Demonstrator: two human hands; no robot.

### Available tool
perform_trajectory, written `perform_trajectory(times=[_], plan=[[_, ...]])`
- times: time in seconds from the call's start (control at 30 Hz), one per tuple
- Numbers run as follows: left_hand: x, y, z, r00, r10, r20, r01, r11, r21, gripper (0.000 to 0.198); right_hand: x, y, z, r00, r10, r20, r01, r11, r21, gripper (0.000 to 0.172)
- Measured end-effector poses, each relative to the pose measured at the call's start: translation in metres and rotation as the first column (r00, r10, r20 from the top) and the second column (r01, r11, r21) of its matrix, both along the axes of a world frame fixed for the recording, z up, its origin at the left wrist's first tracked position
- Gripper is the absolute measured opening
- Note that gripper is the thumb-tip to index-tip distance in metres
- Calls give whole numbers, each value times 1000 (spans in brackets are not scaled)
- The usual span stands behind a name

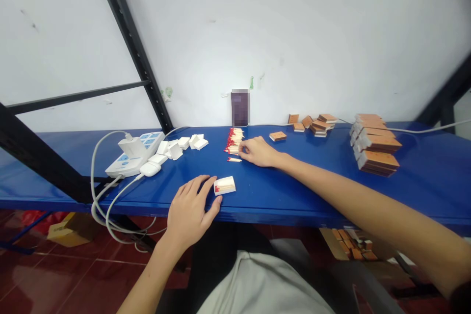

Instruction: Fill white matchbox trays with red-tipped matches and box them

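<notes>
A small white matchbox tray lies near the front edge of the blue table, with a few red-tipped matches inside. The thumb and index finger of my left hand straddle its left end, touching its two long sides. Farther back, a pile of red-headed matches lies with the heads pointing left. My right hand pinches at the tail ends of the pile's near matches; its fingertips partly hide what they hold. A few loose matches lie just in front of the pile.
White empty trays sit left beside a power strip with cables. One brown matchbox cover lies right of the pile, more covers behind, and stacked covers far right. A dark pixelated object leans on the wall.
</notes>
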State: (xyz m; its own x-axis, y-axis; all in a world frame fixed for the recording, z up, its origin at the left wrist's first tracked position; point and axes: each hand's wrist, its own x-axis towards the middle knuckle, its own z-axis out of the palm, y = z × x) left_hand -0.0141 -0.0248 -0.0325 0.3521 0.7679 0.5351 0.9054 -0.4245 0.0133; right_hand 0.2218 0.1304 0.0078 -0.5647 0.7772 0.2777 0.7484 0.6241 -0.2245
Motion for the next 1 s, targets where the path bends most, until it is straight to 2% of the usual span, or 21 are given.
perform_trajectory(times=[0.3,0.7,0.87,1.0], plan=[[-1,-1,-1,1000,1,-10,-1,1000,-2,42,11,0,-5,993,-84,-86,84,996,-11,18],[-1,1,-2,1000,-4,-5,4,1000,18,41,5,-5,-5,987,-160,29,161,986,-36,23],[0,0,-2,1000,-2,-1,2,1000,7,41,-8,-6,-5,991,-136,-22,136,991,-1,25],[0,0,-1,1000,-1,3,1,1000,6,40,-6,-9,-7,996,-29,-89,32,999,33,25]])
